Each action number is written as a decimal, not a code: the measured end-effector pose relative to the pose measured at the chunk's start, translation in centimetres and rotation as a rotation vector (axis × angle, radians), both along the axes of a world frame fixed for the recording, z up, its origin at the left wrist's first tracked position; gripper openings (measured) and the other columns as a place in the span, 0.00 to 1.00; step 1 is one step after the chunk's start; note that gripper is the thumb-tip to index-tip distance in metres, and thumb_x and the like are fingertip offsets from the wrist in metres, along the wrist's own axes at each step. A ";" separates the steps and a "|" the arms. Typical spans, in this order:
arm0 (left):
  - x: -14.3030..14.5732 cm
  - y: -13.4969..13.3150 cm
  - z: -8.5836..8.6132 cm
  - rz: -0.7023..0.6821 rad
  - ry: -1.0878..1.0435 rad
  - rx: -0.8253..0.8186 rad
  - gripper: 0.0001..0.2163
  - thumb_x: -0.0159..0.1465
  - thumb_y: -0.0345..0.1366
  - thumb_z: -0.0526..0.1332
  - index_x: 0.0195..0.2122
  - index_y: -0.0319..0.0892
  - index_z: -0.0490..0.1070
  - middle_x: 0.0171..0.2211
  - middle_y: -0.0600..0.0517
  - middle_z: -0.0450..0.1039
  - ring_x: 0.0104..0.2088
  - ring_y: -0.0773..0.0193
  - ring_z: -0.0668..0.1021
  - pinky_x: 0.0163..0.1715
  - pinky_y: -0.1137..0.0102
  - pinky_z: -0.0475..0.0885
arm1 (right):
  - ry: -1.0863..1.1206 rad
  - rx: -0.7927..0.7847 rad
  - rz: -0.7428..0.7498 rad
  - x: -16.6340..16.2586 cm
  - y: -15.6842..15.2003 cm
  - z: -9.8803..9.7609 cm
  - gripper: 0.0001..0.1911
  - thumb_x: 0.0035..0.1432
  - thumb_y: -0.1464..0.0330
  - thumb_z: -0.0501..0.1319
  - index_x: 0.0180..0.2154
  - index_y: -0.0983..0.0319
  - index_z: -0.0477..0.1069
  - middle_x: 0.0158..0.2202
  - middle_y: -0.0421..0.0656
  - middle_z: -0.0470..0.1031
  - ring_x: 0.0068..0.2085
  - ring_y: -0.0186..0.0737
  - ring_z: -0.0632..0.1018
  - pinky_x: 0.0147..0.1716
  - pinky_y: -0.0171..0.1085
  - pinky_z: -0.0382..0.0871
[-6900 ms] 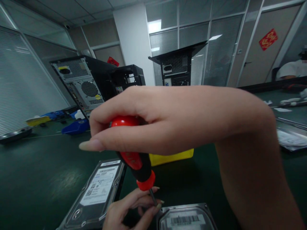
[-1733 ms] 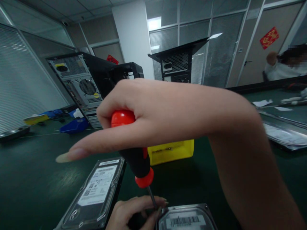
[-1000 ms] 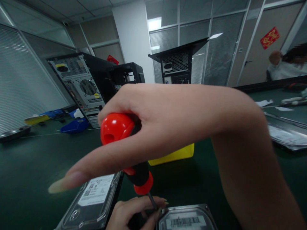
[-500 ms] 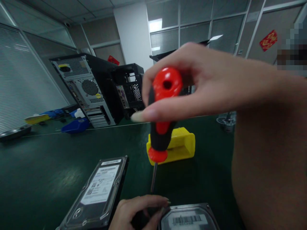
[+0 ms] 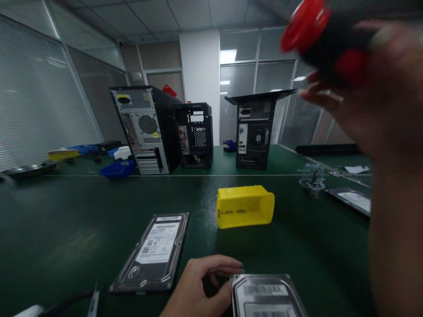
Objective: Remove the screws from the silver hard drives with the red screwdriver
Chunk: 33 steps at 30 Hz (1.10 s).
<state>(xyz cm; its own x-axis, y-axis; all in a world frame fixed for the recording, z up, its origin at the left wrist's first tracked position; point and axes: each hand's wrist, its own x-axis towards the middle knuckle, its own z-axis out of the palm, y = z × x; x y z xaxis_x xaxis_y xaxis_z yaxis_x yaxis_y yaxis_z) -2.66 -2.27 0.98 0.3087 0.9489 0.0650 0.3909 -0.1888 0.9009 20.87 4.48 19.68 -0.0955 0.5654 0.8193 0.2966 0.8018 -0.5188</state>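
Note:
High at the upper right, my right hand (image 5: 393,101) is closed around a red and black screwdriver (image 5: 350,57). It is blurred, its shaft points up and left, and its tip is out of sight. At the bottom middle, my left hand (image 5: 201,286) has its fingers curled at the near left corner and side of a silver hard drive (image 5: 264,299). That drive carries barcode labels and is cut off by the lower picture edge. A second hard drive (image 5: 155,251) with a white label lies flat to the left of this hand.
A yellow plastic bin (image 5: 244,207) lies beyond the drives. Computer cases (image 5: 148,132), (image 5: 194,136) and a black case (image 5: 254,132) stand at the back. A blue scoop-like bin (image 5: 118,168) sits at left. A clear container (image 5: 312,178) and another drive (image 5: 353,200) are at right.
My right hand has lifted the screwdriver from beside the drive, up and to the right, and tipped it over. My left hand stays by the drive. The view has shifted, showing more of the table.

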 end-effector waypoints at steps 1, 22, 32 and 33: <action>0.0 0.0 0.1 -0.003 -0.012 0.003 0.11 0.57 0.30 0.60 0.40 0.43 0.76 0.38 0.53 0.81 0.39 0.62 0.81 0.35 0.72 0.72 | 0.019 -0.028 0.054 -0.5 -0.2 -0.7 0.14 0.54 0.59 0.57 0.45 0.46 0.69 0.52 0.28 0.66 0.55 0.35 0.69 0.48 0.30 0.67; -0.7 1.4 -2.3 -0.138 -0.032 0.063 0.18 0.54 0.20 0.53 0.41 0.40 0.75 0.38 0.50 0.81 0.39 0.59 0.81 0.32 0.72 0.70 | -0.241 -0.859 -0.177 8.0 -3.3 -20.1 0.26 0.50 0.53 0.60 0.51 0.54 0.68 0.53 0.42 0.69 0.53 0.48 0.71 0.53 0.44 0.66; -1.1 2.0 -2.8 -0.199 -0.039 0.064 0.20 0.52 0.19 0.52 0.42 0.41 0.75 0.39 0.50 0.81 0.38 0.60 0.81 0.28 0.75 0.69 | -0.498 -0.731 -0.155 7.8 -2.9 -21.5 0.28 0.52 0.55 0.60 0.54 0.57 0.64 0.55 0.44 0.67 0.56 0.45 0.68 0.58 0.44 0.59; -1.0 2.0 -2.8 -0.199 -0.036 0.064 0.20 0.52 0.19 0.52 0.42 0.40 0.75 0.38 0.50 0.81 0.38 0.60 0.81 0.28 0.75 0.69 | -0.524 -0.714 -0.158 7.7 -3.0 -21.6 0.28 0.53 0.55 0.59 0.55 0.56 0.63 0.55 0.45 0.66 0.56 0.45 0.68 0.58 0.44 0.60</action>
<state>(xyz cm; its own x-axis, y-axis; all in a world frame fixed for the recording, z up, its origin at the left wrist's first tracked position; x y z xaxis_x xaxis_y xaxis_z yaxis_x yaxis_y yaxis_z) -3.70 -0.24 -1.80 0.4856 0.8633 0.1375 0.3079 -0.3161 0.8974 28.62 1.45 -1.87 -0.2361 0.9614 0.1413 0.7149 0.2704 -0.6448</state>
